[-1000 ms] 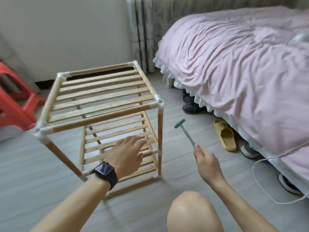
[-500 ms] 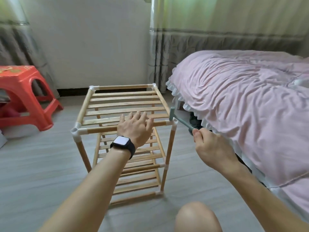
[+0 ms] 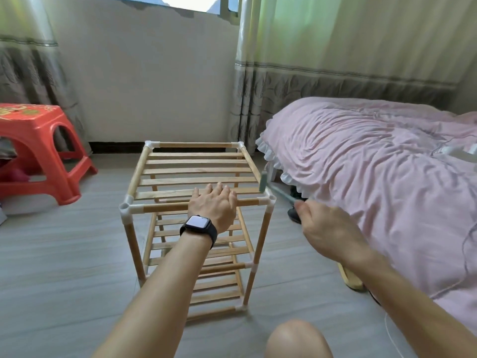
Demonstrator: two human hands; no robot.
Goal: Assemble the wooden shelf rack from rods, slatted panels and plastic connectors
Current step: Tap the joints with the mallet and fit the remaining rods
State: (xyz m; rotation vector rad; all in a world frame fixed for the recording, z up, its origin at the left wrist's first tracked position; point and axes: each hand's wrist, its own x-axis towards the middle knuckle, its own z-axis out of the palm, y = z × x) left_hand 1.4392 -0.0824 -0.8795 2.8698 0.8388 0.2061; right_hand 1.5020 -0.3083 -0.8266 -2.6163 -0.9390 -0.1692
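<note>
With the rack (image 3: 196,171) standing on the floor in the middle, the left hand (image 3: 213,202) lies flat with straight fingers on its near top rod (image 3: 160,208), and the right hand (image 3: 327,233) is curled round the small hammer (image 3: 263,180), which should tap softly, straight down, on the near right connector (image 3: 269,200).

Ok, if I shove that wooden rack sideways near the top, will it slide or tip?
Probably light: the rack is only thin rods and open slats. It is taller than it is wide and stands on narrow feet, so a high push may well tip it.
</note>
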